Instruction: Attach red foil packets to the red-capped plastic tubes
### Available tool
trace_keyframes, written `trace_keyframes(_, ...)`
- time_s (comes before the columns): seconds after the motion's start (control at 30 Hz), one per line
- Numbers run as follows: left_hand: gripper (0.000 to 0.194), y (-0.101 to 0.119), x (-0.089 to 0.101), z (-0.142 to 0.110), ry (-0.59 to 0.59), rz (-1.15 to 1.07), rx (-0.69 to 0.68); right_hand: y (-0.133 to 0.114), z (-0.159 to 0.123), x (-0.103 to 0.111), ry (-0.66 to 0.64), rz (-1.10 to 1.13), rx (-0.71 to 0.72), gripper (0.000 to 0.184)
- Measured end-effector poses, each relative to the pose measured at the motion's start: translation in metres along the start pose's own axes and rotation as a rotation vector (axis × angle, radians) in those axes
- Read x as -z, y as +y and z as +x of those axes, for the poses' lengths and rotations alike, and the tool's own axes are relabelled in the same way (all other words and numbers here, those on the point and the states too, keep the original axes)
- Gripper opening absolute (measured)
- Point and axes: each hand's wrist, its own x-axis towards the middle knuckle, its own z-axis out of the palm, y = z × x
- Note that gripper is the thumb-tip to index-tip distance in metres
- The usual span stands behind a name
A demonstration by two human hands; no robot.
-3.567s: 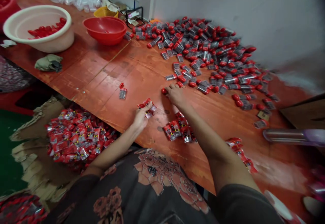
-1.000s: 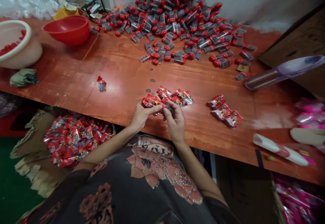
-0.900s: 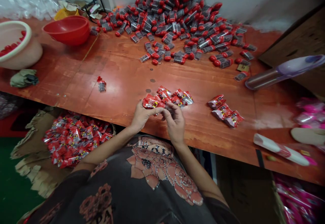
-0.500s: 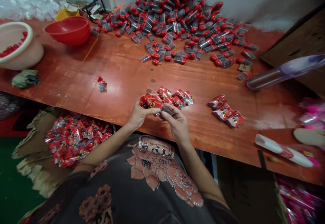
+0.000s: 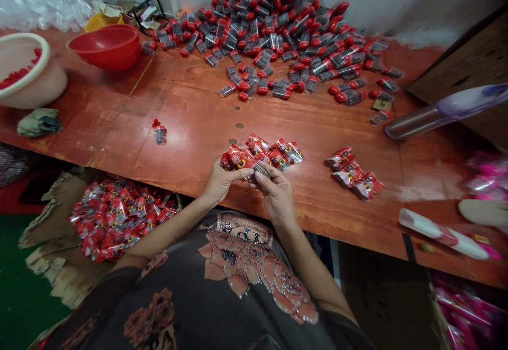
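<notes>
Close to the table's front edge, my left hand (image 5: 218, 182) is closed around a red printed packet (image 5: 238, 155), its thumb lying along the lower side. My right hand (image 5: 280, 194) pinches a small clear container with dark contents (image 5: 261, 168) between thumb and fingers. The two pieces meet, but my fingers hide whether they are joined. Just behind my hands lie several more red packets (image 5: 280, 152). Further right rests a small group of the same packets (image 5: 351, 173). One small red-capped bottle (image 5: 160, 132) lies alone to the left.
A large heap of red-capped clear bottles (image 5: 273, 33) spreads along the wall. Red bowls (image 5: 107, 48) and a white tub (image 5: 43, 83) stand at left. Below the table edge is a box of red packets (image 5: 119, 215). A clear purple-topped tube (image 5: 436, 114) lies right.
Both hands keep their grip and have shifted only slightly. The clear container between my right fingers has tilted a little. Nothing else on the table has moved.
</notes>
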Motion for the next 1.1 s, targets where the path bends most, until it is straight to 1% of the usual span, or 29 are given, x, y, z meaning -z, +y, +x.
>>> trace_keyframes(0.03, 0.049, 0.001, -0.001, 0.000, -0.001, -0.028, 0.003, -0.001, 0.001, 0.000, 0.015, 0.013, -0.003, 0.040)
trace_keyframes(0.1, 0.034, 0.001, -0.001, 0.000, 0.015, -0.076, 0.011, -0.001, 0.001, -0.001, 0.046, 0.020, 0.004, 0.041)
trace_keyframes(0.17, 0.027, 0.000, 0.000, 0.000, 0.045, -0.086, 0.017, 0.000, 0.001, -0.003, 0.069, -0.018, 0.021, 0.038)
trace_keyframes(0.27, 0.028, -0.002, 0.003, 0.001, 0.057, -0.031, 0.022, 0.002, -0.001, -0.005, 0.124, -0.084, 0.071, 0.034)
trace_keyframes(0.37, 0.027, -0.002, 0.006, 0.002, 0.037, 0.014, 0.035, 0.003, -0.002, -0.008, 0.160, -0.117, 0.131, 0.030)
trace_keyframes(0.47, 0.026, 0.001, 0.009, 0.003, 0.000, 0.046, 0.041, 0.003, -0.001, -0.008, 0.123, -0.086, 0.116, 0.027)
trace_keyframes(0.57, 0.029, 0.002, 0.010, 0.004, -0.008, 0.084, -0.002, 0.004, 0.000, -0.009, 0.074, 0.008, 0.089, 0.027)
trace_keyframes(0.67, 0.037, -0.001, 0.011, 0.005, 0.030, 0.093, -0.026, 0.008, 0.000, -0.012, 0.111, -0.015, 0.210, 0.025)
trace_keyframes(0.73, 0.036, -0.004, 0.011, 0.005, 0.026, 0.090, -0.002, 0.011, 0.000, -0.013, 0.135, -0.051, 0.263, 0.025)
trace_keyframes(0.77, 0.035, -0.005, 0.012, 0.006, 0.011, 0.091, 0.018, 0.011, 0.000, -0.013, 0.127, -0.044, 0.245, 0.025)
trace_keyframes(0.83, 0.035, -0.005, 0.013, 0.009, -0.014, 0.094, 0.048, 0.012, 0.001, -0.011, 0.079, 0.013, 0.157, 0.028)
trace_keyframes(0.9, 0.041, -0.002, 0.014, 0.011, 0.003, 0.078, 0.043, 0.012, 0.002, -0.006, 0.013, 0.041, 0.094, 0.031)
trace_keyframes(1.0, 0.044, 0.002, 0.013, 0.013, 0.056, 0.048, 0.009, 0.012, 0.004, -0.001, -0.039, -0.010, 0.112, 0.033)
trace_keyframes(1.1, 0.039, -0.002, 0.012, 0.010, 0.031, 0.061, 0.049, 0.014, 0.005, -0.002, -0.012, -0.026, 0.122, 0.034)
